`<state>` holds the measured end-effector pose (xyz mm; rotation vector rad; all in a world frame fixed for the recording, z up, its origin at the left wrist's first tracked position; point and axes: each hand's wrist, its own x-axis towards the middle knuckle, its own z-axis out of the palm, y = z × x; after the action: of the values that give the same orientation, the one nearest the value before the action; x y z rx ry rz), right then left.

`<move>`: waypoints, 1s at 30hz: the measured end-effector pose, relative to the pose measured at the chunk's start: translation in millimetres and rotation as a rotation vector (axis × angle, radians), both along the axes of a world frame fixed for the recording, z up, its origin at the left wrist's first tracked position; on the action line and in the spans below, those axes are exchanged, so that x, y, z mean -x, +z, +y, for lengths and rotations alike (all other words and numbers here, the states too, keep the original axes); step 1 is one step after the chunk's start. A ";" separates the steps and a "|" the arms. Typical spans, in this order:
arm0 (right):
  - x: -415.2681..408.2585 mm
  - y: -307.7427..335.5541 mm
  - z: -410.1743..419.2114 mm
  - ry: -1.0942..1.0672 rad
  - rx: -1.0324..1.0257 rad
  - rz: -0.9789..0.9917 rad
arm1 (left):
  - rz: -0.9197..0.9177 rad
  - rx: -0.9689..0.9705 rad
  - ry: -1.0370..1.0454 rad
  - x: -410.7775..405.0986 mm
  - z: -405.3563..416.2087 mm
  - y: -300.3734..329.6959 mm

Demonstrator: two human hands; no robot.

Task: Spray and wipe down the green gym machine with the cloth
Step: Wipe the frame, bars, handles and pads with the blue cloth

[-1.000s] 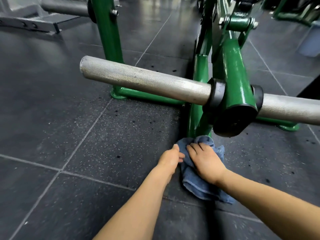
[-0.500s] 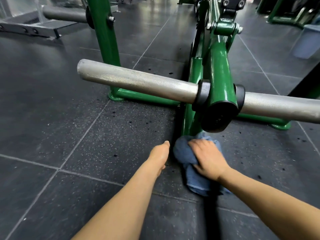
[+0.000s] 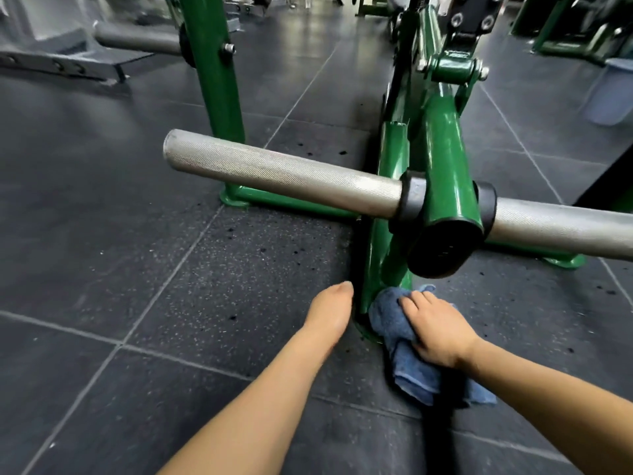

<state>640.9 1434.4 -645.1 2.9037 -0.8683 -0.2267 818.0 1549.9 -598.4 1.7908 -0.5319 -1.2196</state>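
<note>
The green gym machine stands on the dark floor, with a knurled steel bar running through its green arm. At the near foot of the frame, my right hand holds a bunched blue cloth. Its fingers curve over the bunch and press it against the green metal, and the rest of the cloth trails back under my wrist. My left hand is just left of the foot, apart from the cloth, and holds nothing. Its fingers are mostly hidden. No spray bottle is in view.
A black end cap juts out right above the cloth. A green upright and a floor rail stand to the left. Grey equipment is at the far left, a pale bin at the far right. Black specks dot the floor tiles.
My left hand has let go of the cloth's edge and moved left of the frame's foot. My right hand has shifted the cloth a little along the foot.
</note>
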 end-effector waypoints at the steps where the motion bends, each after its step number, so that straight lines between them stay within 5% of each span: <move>1: -3.9 1.9 1.9 -0.021 0.014 0.003 | -0.010 0.034 0.012 -3.8 1.8 0.1; 11: -46.5 16.9 58.5 -0.497 -0.084 -0.135 | -0.482 0.020 -0.249 -43.6 31.2 12.6; 17: -72.0 90.9 128.3 -0.492 -0.202 -0.733 | -1.139 0.481 -0.443 -54.4 34.2 101.1; 20: -81.8 143.7 161.4 -0.496 -0.133 -0.967 | -1.287 0.816 -0.413 -64.4 26.1 143.3; 23: -88.5 191.8 169.2 -0.472 0.095 -1.073 | -1.411 0.711 -0.506 -82.8 7.9 185.5; 25: -97.1 220.8 152.2 -0.524 0.289 -1.007 | -1.431 0.356 -0.688 -101.0 -4.4 198.8; 27: -106.9 231.9 121.1 -0.622 0.436 -0.738 | -1.438 0.036 -0.857 -113.6 -11.4 197.7; 30: -127.8 234.7 86.0 -0.684 0.457 -0.239 | -1.530 -0.043 -0.892 -116.0 -13.5 185.0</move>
<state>768.7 1520.4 -410.3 2.1537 -1.6723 0.2495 934.0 1536.3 -413.4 2.3336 -2.3074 -0.0124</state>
